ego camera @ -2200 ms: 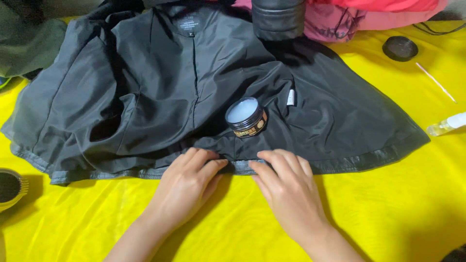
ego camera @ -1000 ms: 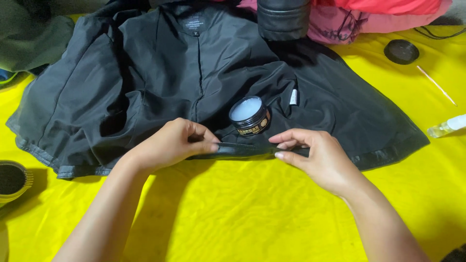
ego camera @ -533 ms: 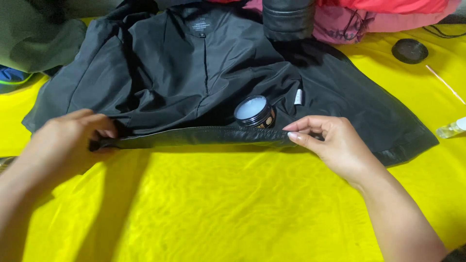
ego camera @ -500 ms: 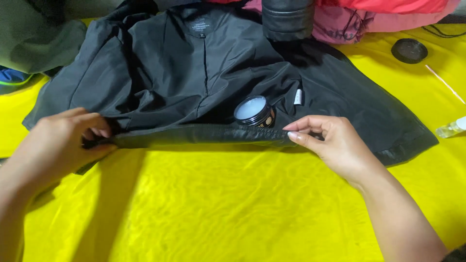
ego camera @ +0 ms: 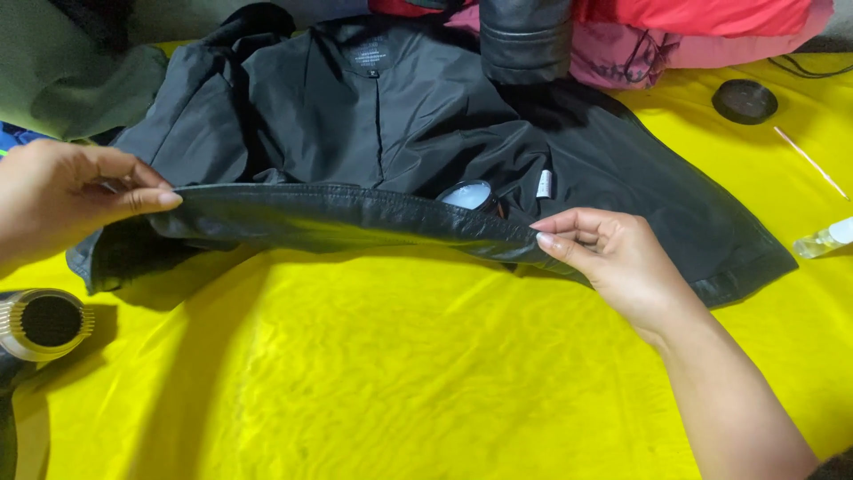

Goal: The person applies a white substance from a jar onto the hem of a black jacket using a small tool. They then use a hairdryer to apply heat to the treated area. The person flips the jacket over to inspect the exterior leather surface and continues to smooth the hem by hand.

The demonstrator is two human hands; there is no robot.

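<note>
A black jacket [ego camera: 418, 133] lies spread open, lining up, on a yellow sheet [ego camera: 426, 356]. My left hand [ego camera: 71, 191] pinches its leather hem [ego camera: 338, 213] at the left. My right hand [ego camera: 613, 258] pinches the same hem at the right. Between them the hem is lifted and stretched taut above the sheet. A small round tin [ego camera: 469, 194] with a pale lid rests on the lining just behind the raised hem, partly hidden by it. A white tag [ego camera: 544, 183] shows next to the tin.
A dark cylinder [ego camera: 526, 36] stands on the jacket's upper edge, with pink and red cloth [ego camera: 693, 27] behind. A black round lid [ego camera: 745, 100], a thin stick [ego camera: 807, 160] and a small clear bottle [ego camera: 826, 238] lie at the right. A ribbed round nozzle [ego camera: 44, 322] sits at the left.
My hands started together at the hem's middle, then slid apart along it. The left went far left, and the hem rose off the sheet, partly covering the tin.
</note>
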